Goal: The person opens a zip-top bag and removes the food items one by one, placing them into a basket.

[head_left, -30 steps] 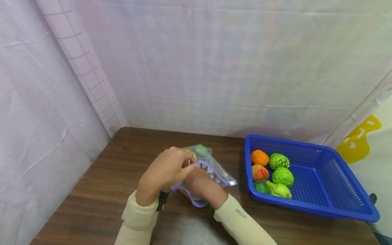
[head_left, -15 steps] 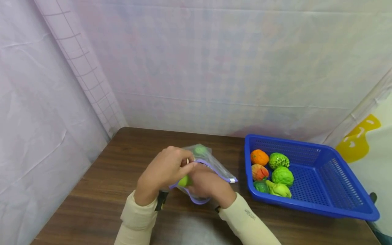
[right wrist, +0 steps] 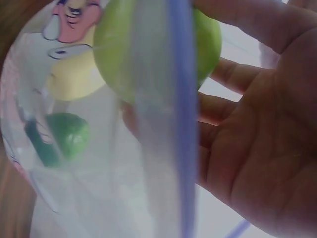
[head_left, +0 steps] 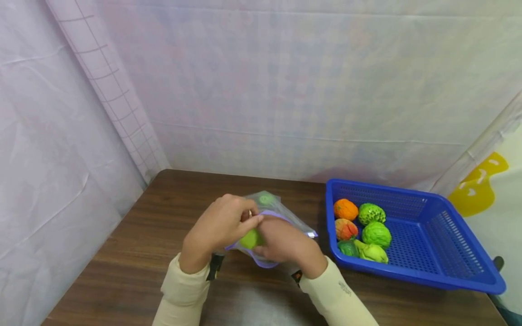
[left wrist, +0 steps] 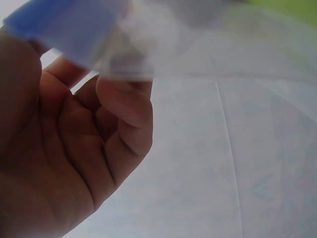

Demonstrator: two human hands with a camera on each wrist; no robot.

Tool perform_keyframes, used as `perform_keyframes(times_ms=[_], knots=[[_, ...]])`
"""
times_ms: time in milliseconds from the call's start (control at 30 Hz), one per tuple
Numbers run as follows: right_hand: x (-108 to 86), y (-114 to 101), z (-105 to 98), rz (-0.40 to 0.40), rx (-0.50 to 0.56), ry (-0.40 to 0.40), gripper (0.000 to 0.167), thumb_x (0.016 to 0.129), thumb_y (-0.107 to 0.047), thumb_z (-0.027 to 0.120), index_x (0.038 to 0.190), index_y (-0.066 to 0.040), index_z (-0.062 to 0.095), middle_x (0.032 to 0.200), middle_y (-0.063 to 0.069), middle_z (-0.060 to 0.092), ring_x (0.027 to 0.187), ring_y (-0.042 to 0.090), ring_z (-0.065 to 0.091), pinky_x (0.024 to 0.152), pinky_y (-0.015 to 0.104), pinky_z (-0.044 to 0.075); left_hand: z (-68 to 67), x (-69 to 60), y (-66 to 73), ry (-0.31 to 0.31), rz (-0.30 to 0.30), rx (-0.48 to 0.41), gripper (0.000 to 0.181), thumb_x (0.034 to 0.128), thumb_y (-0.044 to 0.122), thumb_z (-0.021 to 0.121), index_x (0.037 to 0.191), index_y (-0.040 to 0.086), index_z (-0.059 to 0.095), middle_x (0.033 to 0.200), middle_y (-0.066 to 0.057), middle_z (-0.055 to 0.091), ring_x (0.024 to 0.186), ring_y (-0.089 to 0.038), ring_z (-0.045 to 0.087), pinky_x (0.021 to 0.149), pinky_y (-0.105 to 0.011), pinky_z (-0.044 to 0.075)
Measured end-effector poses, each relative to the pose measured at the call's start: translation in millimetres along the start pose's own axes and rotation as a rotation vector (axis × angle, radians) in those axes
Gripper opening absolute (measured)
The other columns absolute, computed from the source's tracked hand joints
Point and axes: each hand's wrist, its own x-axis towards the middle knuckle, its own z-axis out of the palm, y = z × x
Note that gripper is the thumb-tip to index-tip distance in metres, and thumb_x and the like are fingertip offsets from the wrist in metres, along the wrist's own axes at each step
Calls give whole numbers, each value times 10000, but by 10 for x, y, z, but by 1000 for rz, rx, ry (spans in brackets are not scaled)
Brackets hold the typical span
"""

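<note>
At the far left, a pale hanging cloth (head_left: pixel 73 149) with a gridded strip (head_left: pixel 110 93) drops beside the brown wood-grain tabletop (head_left: pixel 142 253). Next comes the left hand (head_left: pixel 222 222), emerging from a cream sleeve (head_left: pixel 183 290); its thumb and curled fingers pinch the edge of a clear plastic bag (head_left: pixel 295 222), which lies over the tabletop, its purple-edged mouth open toward the person. In the right wrist view, a pale yellow shape (right wrist: pixel 77 79) and a dark green item (right wrist: pixel 64 139) show through the film, near a pink cartoon print (right wrist: pixel 77 22). At the mouth is a round yellow-green fruit (head_left: pixel 250 239), grasped by the right hand (head_left: pixel 287 240), whose fingers reach round behind it. A white slider (head_left: pixel 311 235) sits at the bag's right corner. Farther right stands a blue basket (head_left: pixel 408 192), 6 items gathered at its left end: an orange fruit (head_left: pixel 345 209), a red-orange fruit (head_left: pixel 345 229), a deep green item (head_left: pixel 348 248), a bumpy green fruit (head_left: pixel 371 214), a crinkled green item (head_left: pixel 376 234) and a pear-like green fruit (head_left: pixel 372 253). Beyond the basket, a yellow motif (head_left: pixel 473 194) marks the pale backdrop.
</note>
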Motion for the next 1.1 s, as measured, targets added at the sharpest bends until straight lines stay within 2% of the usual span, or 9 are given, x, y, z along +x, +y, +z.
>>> perform_keyframes(times_ms=[67, 200, 367, 467, 833, 1100], knots=[[-30, -3, -30, 1, -3, 3, 294, 826, -287, 796, 982, -155, 584, 750, -84, 514, 662, 78, 478, 630, 256, 425, 1, 0, 0, 6, 2, 0, 108, 917, 246, 721, 842, 174, 753, 633, 126, 559, 537, -14, 451, 500, -200, 403], [-94, -15, -96, 3, -1, 3, 403, 827, -291, 796, 1134, -133, 587, 795, -73, 530, 672, 88, 490, 614, 248, 426, -5, -4, 2, 8, -4, -7, 109, 919, 240, 723, 846, 162, 749, 618, 117, 534, 532, -21, 434, 496, -203, 386], [-173, -46, -189, 10, 11, 0, 571, 840, -320, 790, 1324, -132, 550, 943, -52, 586, 739, 98, 522, 654, 255, 449, -17, -16, 2, 20, -9, -15, 95, 917, 225, 721, 862, 155, 756, 614, 120, 521, 529, -23, 422, 487, -202, 374], [-224, -65, -243, 15, 22, 4, 622, 843, -331, 790, 1378, -149, 530, 1026, -39, 604, 787, 101, 531, 685, 265, 458, -22, -21, -4, 24, -12, -16, 89, 921, 214, 712, 872, 157, 760, 618, 123, 522, 531, -21, 417, 480, -198, 369], [-401, -135, -360, 10, 33, 25, 611, 845, -341, 767, 1387, -208, 516, 1075, -71, 575, 817, 92, 522, 701, 253, 453, -50, -41, -20, 20, -31, -1, 91, 918, 206, 705, 858, 149, 743, 614, 115, 508, 528, -30, 407, 483, -201, 358], [-505, -177, -458, 26, 89, 26, 567, 852, -354, 775, 1358, -239, 545, 1091, -98, 580, 807, 82, 538, 707, 269, 467, -48, -36, -31, 18, -34, 4, 74, 915, 186, 696, 872, 154, 748, 625, 119, 526, 535, -28, 419, 480, -197, 364]])
